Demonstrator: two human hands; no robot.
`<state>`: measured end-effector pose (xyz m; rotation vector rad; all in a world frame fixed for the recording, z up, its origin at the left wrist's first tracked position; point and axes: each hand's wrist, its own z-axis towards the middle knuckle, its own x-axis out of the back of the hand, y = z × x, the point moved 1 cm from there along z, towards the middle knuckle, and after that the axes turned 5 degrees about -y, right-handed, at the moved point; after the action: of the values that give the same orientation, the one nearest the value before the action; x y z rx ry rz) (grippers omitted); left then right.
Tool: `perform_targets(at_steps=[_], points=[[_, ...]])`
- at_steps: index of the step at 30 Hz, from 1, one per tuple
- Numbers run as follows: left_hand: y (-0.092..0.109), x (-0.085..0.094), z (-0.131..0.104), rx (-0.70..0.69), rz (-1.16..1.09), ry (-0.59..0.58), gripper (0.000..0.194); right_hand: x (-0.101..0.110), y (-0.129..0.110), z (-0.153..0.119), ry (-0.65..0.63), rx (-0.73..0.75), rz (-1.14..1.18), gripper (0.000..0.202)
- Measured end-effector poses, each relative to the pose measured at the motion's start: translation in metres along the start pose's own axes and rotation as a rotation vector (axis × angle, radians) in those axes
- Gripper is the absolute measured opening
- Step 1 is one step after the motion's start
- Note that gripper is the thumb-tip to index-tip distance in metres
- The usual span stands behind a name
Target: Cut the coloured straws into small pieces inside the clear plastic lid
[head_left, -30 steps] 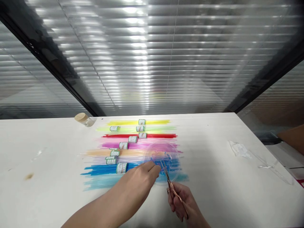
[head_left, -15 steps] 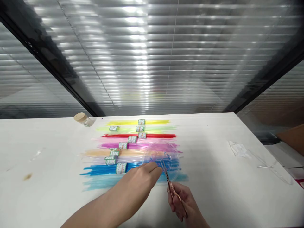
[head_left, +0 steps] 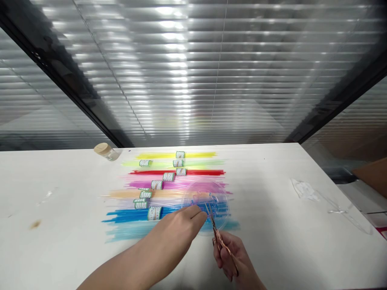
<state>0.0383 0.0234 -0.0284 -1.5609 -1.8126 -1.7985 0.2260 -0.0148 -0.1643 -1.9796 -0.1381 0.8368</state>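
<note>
My right hand (head_left: 231, 255) holds rose-gold scissors (head_left: 218, 237), fingers in the handles and blades slightly apart, pointing away over a clear round dish (head_left: 225, 192). Small blue and purple pieces lie in the dish. My left hand (head_left: 189, 223) is pinched closed at the dish's near left side, beside the blades; what its fingertips hold is too small to make out. Under and beside the dish lie rows of coloured thin sticks, among them a blue bundle (head_left: 128, 216), a light blue bundle (head_left: 130, 231) and a red bundle (head_left: 205, 172), several with paper bands.
A jar with a beige lid (head_left: 104, 149) stands at the table's back left. Crumpled clear plastic (head_left: 305, 190) lies on the right of the white table (head_left: 272, 241). Window blinds (head_left: 242, 72) rise behind the back edge.
</note>
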Motion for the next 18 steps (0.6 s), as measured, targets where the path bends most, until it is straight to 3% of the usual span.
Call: perform_targets(at_steps=[8, 13, 18], points=[[-0.018, -0.014, -0.004, 0.021, 0.056, 0.055, 0.040, -0.004, -0.013, 0.002, 0.100, -0.032, -0.100, 0.066], [-0.029, -0.020, -0.006, 0.028, 0.104, 0.045, 0.043, -0.001, -0.004, 0.003, 0.100, -0.089, -0.107, 0.062], [-0.031, -0.019, -0.008, 0.059, 0.087, 0.048, 0.043, -0.001, -0.002, 0.003, 0.106, 0.042, -0.071, 0.065]])
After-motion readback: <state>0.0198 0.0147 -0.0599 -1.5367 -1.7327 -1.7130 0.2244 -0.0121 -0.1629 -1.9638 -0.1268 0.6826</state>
